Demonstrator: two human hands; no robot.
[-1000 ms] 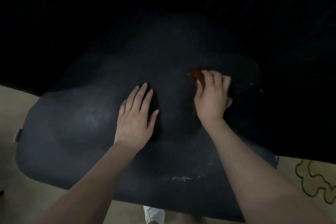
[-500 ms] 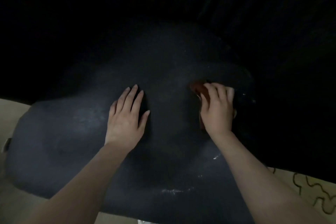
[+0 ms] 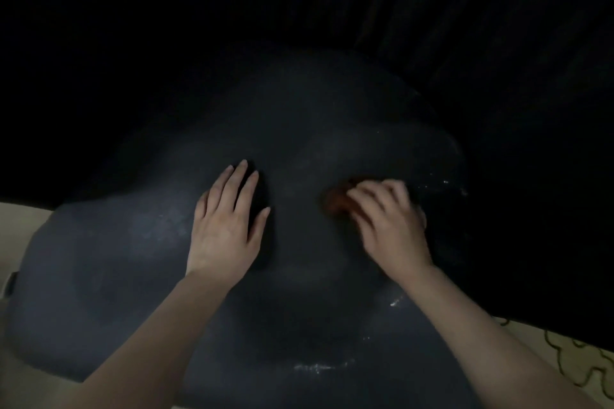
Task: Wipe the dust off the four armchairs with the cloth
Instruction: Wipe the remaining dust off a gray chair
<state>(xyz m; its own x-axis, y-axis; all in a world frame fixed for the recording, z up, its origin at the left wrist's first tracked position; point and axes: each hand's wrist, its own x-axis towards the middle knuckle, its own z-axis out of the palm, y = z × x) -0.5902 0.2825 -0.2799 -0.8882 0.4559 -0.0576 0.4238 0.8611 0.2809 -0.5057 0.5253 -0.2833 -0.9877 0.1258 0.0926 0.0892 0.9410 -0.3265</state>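
A dark grey armchair (image 3: 109, 262) fills the middle of the view, its rounded padded surface marked with pale dust streaks. My left hand (image 3: 229, 222) lies flat on it, fingers apart, holding nothing. To the right, my right hand (image 3: 390, 222) presses a reddish-brown cloth (image 3: 335, 201) onto the padding; only the cloth's left end shows beyond the fingers. The hand is blurred. The far part of the chair fades into darkness.
Black drapery (image 3: 498, 43) hangs behind and to the right of the chair. Pale floor (image 3: 23, 216) shows at the left, and a light rug with a dark wavy pattern (image 3: 571, 355) lies at the lower right. White dust specks (image 3: 319, 367) sit near the chair's front edge.
My right hand has slid the cloth leftwards across the padding and is now blurred. My left hand stays flat in place. The view has shifted slightly.
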